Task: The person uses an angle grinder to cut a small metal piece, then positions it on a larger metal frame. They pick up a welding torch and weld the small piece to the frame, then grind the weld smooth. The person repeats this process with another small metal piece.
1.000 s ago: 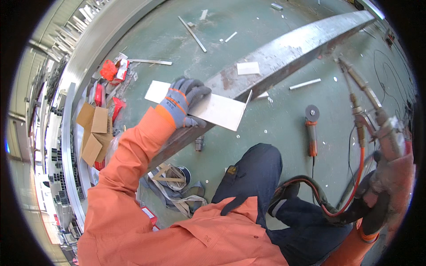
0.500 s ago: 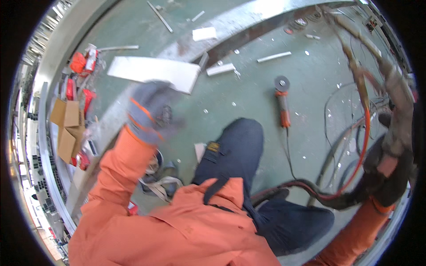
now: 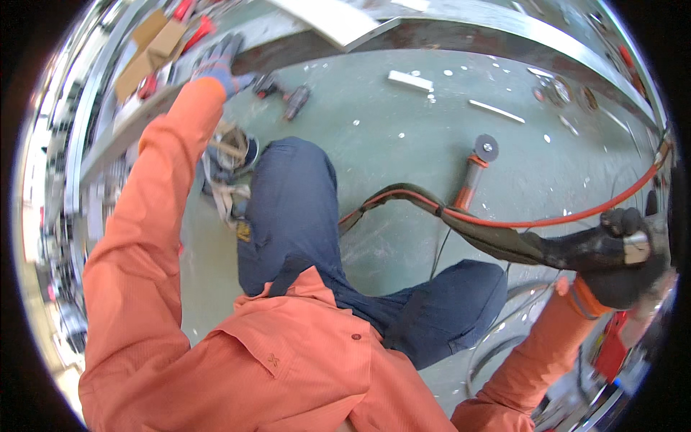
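Everything in view is pointing to a metalworking workshop. A long steel beam [image 3: 461,37] is spanning the green floor [image 3: 381,144], where small white scraps and a thin pale strip [image 3: 497,111] are lying about. An angle grinder [image 3: 473,176] is resting on the floor, and what looks like a cordless drill [image 3: 296,103] is lying near the beam. A red hose [image 3: 568,219] and a dark sheathed cable [image 3: 468,225] are running across, while a cardboard box [image 3: 137,72] is sitting near long silver metal profiles [image 3: 76,155] along the left.
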The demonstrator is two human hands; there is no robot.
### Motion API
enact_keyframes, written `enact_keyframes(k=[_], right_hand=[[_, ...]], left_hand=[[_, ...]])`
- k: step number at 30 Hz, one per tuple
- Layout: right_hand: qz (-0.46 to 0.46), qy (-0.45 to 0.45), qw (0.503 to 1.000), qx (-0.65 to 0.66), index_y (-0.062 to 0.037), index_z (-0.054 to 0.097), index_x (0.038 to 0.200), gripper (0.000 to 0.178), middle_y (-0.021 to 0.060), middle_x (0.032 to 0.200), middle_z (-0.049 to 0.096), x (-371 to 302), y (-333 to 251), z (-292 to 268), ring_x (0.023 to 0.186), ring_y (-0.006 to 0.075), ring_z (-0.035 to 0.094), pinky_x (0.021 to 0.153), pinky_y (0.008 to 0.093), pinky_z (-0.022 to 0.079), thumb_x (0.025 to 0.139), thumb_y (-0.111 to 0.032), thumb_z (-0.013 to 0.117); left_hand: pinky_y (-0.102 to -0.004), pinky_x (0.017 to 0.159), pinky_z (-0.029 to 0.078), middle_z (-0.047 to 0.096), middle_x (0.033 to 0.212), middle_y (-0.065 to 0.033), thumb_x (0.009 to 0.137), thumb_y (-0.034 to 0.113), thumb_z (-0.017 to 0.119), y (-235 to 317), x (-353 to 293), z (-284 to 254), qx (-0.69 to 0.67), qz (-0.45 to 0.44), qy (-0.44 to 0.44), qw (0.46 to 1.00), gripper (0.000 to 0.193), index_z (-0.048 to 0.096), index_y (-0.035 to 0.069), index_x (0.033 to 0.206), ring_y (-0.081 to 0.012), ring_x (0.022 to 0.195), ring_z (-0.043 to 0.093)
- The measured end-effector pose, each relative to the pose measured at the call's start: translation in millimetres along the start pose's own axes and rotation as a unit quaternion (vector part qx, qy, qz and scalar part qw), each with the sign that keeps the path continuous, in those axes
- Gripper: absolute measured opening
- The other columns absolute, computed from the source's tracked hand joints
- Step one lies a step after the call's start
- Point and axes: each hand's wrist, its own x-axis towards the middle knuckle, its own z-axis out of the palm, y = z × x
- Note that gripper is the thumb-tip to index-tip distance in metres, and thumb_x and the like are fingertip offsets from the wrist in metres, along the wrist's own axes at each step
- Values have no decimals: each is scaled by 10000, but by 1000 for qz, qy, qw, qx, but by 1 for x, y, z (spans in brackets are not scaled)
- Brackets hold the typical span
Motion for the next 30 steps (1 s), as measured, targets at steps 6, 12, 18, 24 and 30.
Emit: enact_keyframes(k=[6, 12, 18, 24, 30], right_hand=[[-88, 227, 958, -151, 24, 617, 1119, 585, 185, 939, 718, -30, 137, -2, 760, 310, 735, 757, 431, 635, 1079, -538, 462], [80, -53, 975, -200, 89, 674, 994, 569, 147, 815, 732, -14, 100, -71, 775, 288, 764, 798, 405, 635, 1031, -464, 547], [-2, 81, 982, -173, 8, 581, 1075, 479, 180, 901, 722, -24, 128, -89, 824, 310, 736, 823, 475, 635, 1073, -464, 503], [17, 212, 975, -68, 64, 520, 1095, 1020, 110, 798, 644, -19, 141, -31, 715, 329, 732, 783, 510, 666, 680, -808, 848], [-30, 191, 981, -20, 61, 519, 1287, 711, 186, 924, 675, -12, 304, 39, 802, 318, 691, 757, 435, 601, 1046, -608, 525]], left_hand=[[-534, 1281, 331, 395, 1692, -246, 786, 606, 795, 48, -31, -41, -22, -34, -26, 999, 1130, 369, 30, 1660, -435, 1558, 388], [-486, 1310, 305, 333, 1739, -231, 782, 612, 806, 60, -20, -35, -36, -71, -67, 995, 1162, 330, 55, 1684, -414, 1598, 341], [-482, 1307, 312, 320, 1746, -226, 796, 590, 802, 70, -18, -39, -26, -95, -86, 991, 1150, 306, 76, 1699, -414, 1599, 342], [-478, 1305, 319, 308, 1754, -221, 811, 568, 798, 71, -18, -36, -20, -116, -89, 989, 1141, 282, 98, 1713, -415, 1599, 343], [-473, 1302, 326, 296, 1761, -216, 825, 546, 795, 68, -4, -42, 8, -126, -98, 987, 1134, 258, 119, 1727, -416, 1599, 344]])
